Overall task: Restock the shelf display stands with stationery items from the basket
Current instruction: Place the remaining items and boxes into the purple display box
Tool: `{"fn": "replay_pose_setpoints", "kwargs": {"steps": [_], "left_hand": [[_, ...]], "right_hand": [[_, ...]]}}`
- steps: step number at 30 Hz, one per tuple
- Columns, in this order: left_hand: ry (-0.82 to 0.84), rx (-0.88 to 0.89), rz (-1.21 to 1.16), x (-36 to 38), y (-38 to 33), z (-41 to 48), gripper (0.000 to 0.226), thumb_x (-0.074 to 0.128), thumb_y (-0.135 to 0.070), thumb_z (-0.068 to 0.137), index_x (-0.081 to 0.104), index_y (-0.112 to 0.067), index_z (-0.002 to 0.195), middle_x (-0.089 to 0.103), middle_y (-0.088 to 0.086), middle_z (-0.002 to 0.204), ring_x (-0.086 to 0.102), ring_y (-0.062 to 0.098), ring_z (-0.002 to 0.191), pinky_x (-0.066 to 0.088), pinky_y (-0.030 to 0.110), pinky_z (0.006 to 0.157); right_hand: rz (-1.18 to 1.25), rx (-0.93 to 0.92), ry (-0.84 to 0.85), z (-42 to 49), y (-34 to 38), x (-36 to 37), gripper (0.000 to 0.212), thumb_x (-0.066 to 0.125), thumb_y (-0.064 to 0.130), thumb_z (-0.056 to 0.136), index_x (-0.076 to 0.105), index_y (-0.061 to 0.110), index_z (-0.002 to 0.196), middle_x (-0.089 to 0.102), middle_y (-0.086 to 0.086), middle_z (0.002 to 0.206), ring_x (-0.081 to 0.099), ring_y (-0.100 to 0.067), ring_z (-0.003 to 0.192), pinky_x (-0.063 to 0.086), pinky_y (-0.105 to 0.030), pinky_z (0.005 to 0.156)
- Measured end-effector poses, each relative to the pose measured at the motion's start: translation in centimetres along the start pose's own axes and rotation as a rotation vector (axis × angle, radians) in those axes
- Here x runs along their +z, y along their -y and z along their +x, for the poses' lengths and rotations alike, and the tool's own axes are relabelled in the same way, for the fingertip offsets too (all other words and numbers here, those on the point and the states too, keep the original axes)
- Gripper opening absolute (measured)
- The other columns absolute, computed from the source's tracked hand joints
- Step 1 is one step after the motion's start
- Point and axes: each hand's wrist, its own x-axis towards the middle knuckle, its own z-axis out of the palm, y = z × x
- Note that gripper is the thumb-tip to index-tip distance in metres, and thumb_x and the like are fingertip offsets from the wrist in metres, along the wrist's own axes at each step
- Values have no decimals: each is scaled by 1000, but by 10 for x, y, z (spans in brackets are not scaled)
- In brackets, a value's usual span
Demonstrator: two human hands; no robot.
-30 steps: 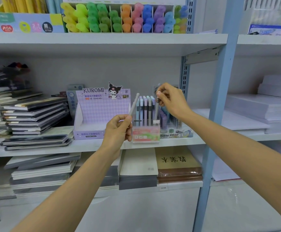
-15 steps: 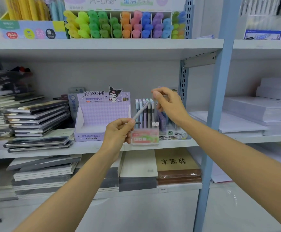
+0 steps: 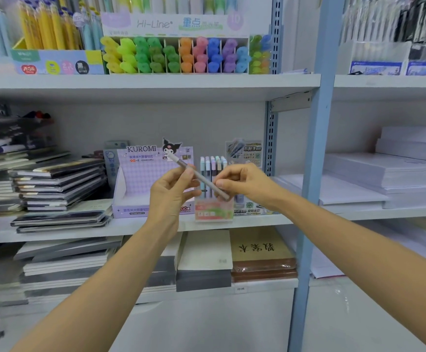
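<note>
Single head-worn wide-angle view; faces shelving (image 3: 156, 85) head-on; near, within reach

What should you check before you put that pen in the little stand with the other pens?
1. Left hand grips the pen: ok.
2. Right hand pinches its lower end: ok.
3. Pen upright like those in the stand: not ok, it is tilted.
4. Free slot in the stand: cannot tell from this angle.
5. Pen close to the stand: ok, it is held just in front of it.
</note>
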Motion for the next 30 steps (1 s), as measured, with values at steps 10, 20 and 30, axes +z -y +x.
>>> {"fn": "replay_pose_setpoints", "kwargs": {"steps": [10,20,30], "left_hand": [[88,223,497,8,3,-5,3,71,-16,87,71,-16,90,73,2,80,70,22,80,60,38,72],[329,400,1279,-35,29,-14,61,59,-23,95,33,-19,150,35,-5,154,32,14,141,25,26,112],[344,503,1381,-44,44,-12,67,58,-21,94,26,-17,152,25,-4,159,32,15,141,36,29,107]], "right_hand": [[-254,-157,-208,17,31,19,21,65,17,91,68,10,111,70,-5,94,67,-22,91,57,-39,83],[17,-186,-534,28,28,-2,3,46,13,101,47,10,100,72,-15,88,71,-21,81,58,-28,71],[-42,-220,-614,47,-1,3,3,41,9,102,43,8,104,68,-18,90,71,-20,86,58,-26,70]]}}
